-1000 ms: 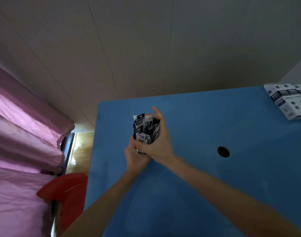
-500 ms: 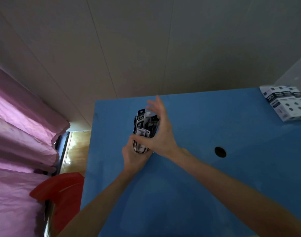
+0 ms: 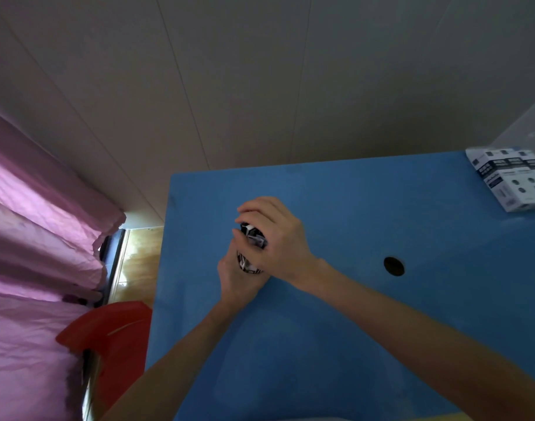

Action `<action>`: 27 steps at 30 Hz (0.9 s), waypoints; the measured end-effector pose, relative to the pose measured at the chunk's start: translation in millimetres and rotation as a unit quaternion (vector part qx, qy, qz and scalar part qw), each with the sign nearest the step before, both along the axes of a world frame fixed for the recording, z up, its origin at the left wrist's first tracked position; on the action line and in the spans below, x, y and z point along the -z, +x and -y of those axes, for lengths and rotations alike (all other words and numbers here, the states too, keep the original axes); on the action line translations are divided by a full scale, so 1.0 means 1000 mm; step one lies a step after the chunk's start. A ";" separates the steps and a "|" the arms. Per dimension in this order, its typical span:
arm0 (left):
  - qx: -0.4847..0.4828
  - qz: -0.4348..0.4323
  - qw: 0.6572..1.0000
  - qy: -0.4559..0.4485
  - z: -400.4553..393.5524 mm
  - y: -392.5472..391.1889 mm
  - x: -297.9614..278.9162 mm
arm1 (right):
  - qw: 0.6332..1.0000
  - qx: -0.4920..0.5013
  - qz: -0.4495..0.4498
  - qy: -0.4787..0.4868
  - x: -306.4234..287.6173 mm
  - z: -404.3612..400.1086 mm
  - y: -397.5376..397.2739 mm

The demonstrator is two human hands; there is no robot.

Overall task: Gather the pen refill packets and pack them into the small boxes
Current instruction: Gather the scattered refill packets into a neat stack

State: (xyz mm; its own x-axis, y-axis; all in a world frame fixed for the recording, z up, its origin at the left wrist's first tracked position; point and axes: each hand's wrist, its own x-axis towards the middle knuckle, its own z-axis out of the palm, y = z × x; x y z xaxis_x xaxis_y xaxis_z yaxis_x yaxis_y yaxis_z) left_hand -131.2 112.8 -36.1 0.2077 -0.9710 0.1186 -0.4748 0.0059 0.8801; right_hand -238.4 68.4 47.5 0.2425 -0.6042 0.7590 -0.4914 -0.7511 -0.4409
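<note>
A black-and-white bundle of pen refill packets (image 3: 250, 250) stands upright over the blue table (image 3: 336, 344), left of its middle. My left hand (image 3: 234, 279) grips the bundle's lower end from underneath. My right hand (image 3: 273, 235) is curled over the top of the bundle, fingers wrapped round its upper end, hiding most of it. White small boxes (image 3: 510, 180) with dark print lie stacked at the table's far right corner, well away from both hands.
A round black hole (image 3: 394, 266) sits in the table to the right of my hands. A red chair (image 3: 108, 338) stands beside the table's left edge, with a pink curtain (image 3: 32, 253) behind it. A translucent bin (image 3: 527, 129) is at far right.
My right hand, spread open beside the bundle half a second ago, has closed down over its top. The bundle now shows far less.
</note>
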 end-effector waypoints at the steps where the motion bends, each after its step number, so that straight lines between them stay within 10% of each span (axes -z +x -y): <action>1: 0.003 0.007 1.000 -0.002 0.001 0.000 0.000 | 1.000 0.005 -0.001 -0.008 0.002 -0.001 0.001; 18: 0.101 0.041 0.994 0.012 0.007 0.010 0.002 | 0.995 0.089 0.013 -0.031 0.026 0.015 -0.007; 27: 0.229 0.102 0.950 0.187 0.050 0.034 -0.018 | 0.936 0.118 0.021 0.331 0.012 0.038 -0.037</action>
State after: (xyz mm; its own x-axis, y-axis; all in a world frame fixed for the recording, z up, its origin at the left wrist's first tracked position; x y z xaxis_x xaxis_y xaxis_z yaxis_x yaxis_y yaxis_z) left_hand -97.1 63.2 -18.2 -0.2365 -0.9362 -0.2601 -0.6587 -0.0423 0.7512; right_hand -275.2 30.4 35.9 0.0217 -0.9783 0.2060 -0.5813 -0.1800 -0.7936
